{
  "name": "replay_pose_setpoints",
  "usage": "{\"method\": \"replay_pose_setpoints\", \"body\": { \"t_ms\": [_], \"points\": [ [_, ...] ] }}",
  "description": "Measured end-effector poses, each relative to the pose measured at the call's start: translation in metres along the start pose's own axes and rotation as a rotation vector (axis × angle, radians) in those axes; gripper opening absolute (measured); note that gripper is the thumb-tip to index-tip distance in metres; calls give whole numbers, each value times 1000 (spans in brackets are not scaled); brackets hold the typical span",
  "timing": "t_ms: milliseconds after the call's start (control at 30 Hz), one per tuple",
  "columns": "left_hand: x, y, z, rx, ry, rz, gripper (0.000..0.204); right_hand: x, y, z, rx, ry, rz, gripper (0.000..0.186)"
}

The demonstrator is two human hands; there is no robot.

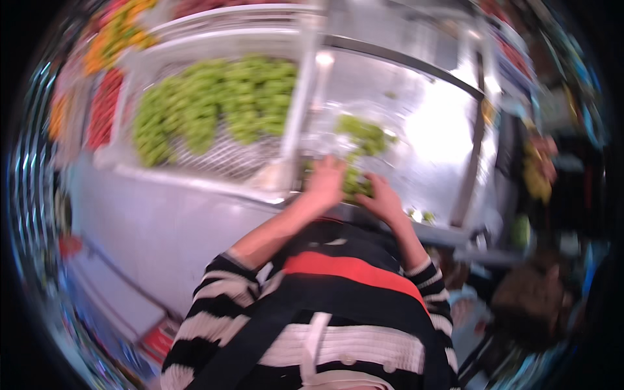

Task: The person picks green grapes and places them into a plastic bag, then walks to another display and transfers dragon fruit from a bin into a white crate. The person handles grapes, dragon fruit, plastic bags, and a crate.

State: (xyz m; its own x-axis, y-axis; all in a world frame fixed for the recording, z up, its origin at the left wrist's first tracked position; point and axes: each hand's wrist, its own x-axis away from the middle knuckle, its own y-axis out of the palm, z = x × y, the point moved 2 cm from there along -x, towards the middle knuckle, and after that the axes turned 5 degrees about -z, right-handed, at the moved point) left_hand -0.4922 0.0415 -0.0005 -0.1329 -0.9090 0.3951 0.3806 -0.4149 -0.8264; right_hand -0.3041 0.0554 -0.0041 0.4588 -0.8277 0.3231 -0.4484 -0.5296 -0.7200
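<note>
My left hand (327, 181) reaches into the steel basin (432, 149), its fingers stretched over green grapes (351, 185) near the front edge. Just to its right, my right hand (380, 195) bends its fingers round the same grapes, partly hiding them. More grapes (363, 135) lie farther back in the basin, apparently with water around them. The picture is blurred.
A pale tray (292, 104) on the left holds grape bunches on mesh. Red fruit (106, 107) and orange fruit (110, 45) fill containers beyond it. A grey counter (149, 214) runs along the lower left. Another person's head (530, 299) shows at lower right.
</note>
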Motion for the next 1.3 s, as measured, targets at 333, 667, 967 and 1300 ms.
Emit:
{"method": "replay_pose_setpoints", "body": {
  "t_ms": [333,667,967,1300],
  "points": [
    [-45,28,11,152,-91,42,68,-48,34,20,-456,-189,-115,88],
    [-60,47,5,691,280,224,62,-43,20,-20,-847,34,-305,78],
    [-32,-32,7,603,-40,-76,58,-48,-26,-39,-850,-22,-235,68],
    [-57,-66,32,974,7,500,46,-85,-111,2,-937,48,37,80]
  ]
}}
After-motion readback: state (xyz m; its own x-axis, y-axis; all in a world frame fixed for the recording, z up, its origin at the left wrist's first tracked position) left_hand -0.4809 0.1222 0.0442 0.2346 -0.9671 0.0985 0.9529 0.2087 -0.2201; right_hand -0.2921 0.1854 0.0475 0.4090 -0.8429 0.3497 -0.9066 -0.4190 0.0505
